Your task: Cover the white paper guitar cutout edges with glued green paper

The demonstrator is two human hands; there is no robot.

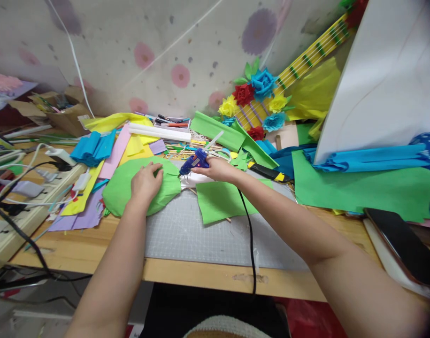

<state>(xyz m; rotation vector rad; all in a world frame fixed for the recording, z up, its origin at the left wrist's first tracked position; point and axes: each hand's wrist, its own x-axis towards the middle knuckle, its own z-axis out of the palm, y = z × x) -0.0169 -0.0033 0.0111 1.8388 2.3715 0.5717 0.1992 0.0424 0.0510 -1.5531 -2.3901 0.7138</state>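
Observation:
My left hand (145,182) lies on a rounded piece of green paper (118,190) at the left end of a grey cutting mat (201,232), fingers curled and pressing it down. My right hand (217,169) grips a blue glue gun (195,162) whose nozzle points left at the green paper's right edge. The gun's black cord (248,225) runs back over the mat toward me. A smaller green paper piece (218,202) lies under my right wrist.
Coloured paper sheets (359,188), white rolled tubes (158,132), a yellow-black utility knife (269,172) and a paper-flower guitar (267,101) crowd the back. A power strip with cables (35,192) sits left; a dark phone (405,244) lies right. A white board (387,75) leans at the right.

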